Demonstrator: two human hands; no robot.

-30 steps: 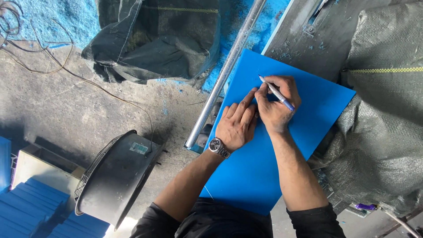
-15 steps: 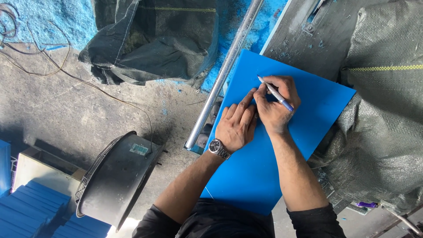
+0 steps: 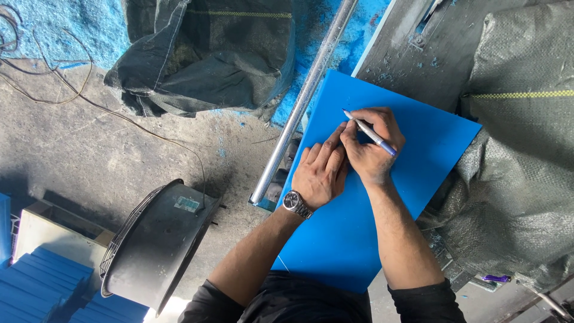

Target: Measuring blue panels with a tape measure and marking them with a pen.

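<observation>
— What can't you make out here?

— The pen's tip is hidden behind the right hand's fingers, so any mark on the blue sheet (image 3: 412, 155) can't be seen. The sheet's near edge disappears under the person's dark clothing, and the stack of blue panels (image 3: 42, 287) is cut off at the corner.

— And the surroundings?

— A dusty grey bench (image 3: 412, 54) carries the sheet; below lies a concrete floor (image 3: 89, 155) with blue dust, a metal tube (image 3: 299, 104) just beside the sheet, a black fan (image 3: 152, 242) and dark woven sacks (image 3: 203, 57).

— The hands?

— The left hand (image 3: 320, 173) lies flat on the sheet, fingers pressed together, touching the right. The right hand (image 3: 371, 146) pinches a silver pen (image 3: 371, 133), fingers curled around it.
</observation>
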